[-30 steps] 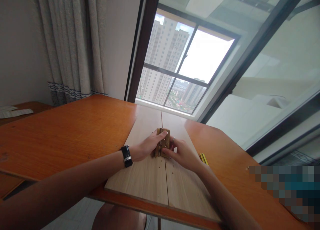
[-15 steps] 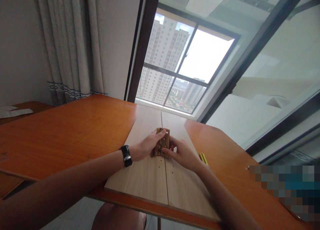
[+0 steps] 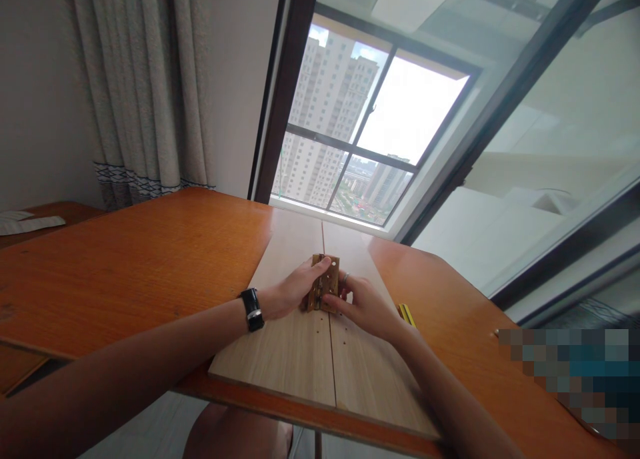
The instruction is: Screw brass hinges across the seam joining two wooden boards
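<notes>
Between my two hands is a brass-coloured hinge (image 3: 329, 284) with screw holes, held up above two pale wooden boards (image 3: 280, 359). My left hand (image 3: 295, 290), with a black watch on the wrist, grips the hinge's left leaf, its thumb lying across the upper part. On the other side my right hand (image 3: 361, 304), wearing a ring, pinches the right leaf near its lower edge; some fingers are hidden behind the metal. The boards lie side by side with a narrow seam between them. Several small holes dot the boards below the hinge.
An orange-brown wooden table (image 3: 150, 266) carries the boards. A yellow and black item (image 3: 407, 315) lies right of my right forearm. Behind the table stand a window (image 3: 350, 146) and a grey curtain (image 3: 145, 86). Pale strips (image 3: 30, 226) rest at the far left.
The hinge's left leaf appears tilted slightly differently at its lower end. Both hands keep their grip in almost the same place.
</notes>
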Tool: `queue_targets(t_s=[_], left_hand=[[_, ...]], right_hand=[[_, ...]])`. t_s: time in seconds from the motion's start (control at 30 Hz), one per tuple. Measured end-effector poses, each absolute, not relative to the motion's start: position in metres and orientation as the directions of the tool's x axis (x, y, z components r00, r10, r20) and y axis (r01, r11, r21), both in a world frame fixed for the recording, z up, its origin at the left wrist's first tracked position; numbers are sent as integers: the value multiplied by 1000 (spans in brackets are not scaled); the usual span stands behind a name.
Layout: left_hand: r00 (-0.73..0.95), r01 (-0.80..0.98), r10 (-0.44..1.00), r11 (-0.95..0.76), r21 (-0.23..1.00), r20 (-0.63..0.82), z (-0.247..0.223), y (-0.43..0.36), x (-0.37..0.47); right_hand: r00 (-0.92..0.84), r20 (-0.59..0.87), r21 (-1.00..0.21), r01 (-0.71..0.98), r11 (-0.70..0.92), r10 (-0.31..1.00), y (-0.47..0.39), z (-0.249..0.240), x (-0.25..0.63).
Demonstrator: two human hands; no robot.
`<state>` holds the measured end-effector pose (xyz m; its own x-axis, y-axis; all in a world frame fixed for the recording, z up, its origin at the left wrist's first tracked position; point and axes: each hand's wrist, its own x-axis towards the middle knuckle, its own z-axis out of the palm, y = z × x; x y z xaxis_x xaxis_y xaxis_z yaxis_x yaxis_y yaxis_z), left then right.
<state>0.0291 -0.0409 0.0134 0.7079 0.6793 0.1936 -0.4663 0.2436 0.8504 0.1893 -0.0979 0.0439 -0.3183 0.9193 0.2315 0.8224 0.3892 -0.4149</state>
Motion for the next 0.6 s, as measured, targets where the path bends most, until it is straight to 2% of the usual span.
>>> queue_targets(t_s=[0.6], left_hand=[[685,-459,709,239,856,169,9,-38,29]], right_hand=[[-325,209,-390,837,383,923,-98,47,188]])
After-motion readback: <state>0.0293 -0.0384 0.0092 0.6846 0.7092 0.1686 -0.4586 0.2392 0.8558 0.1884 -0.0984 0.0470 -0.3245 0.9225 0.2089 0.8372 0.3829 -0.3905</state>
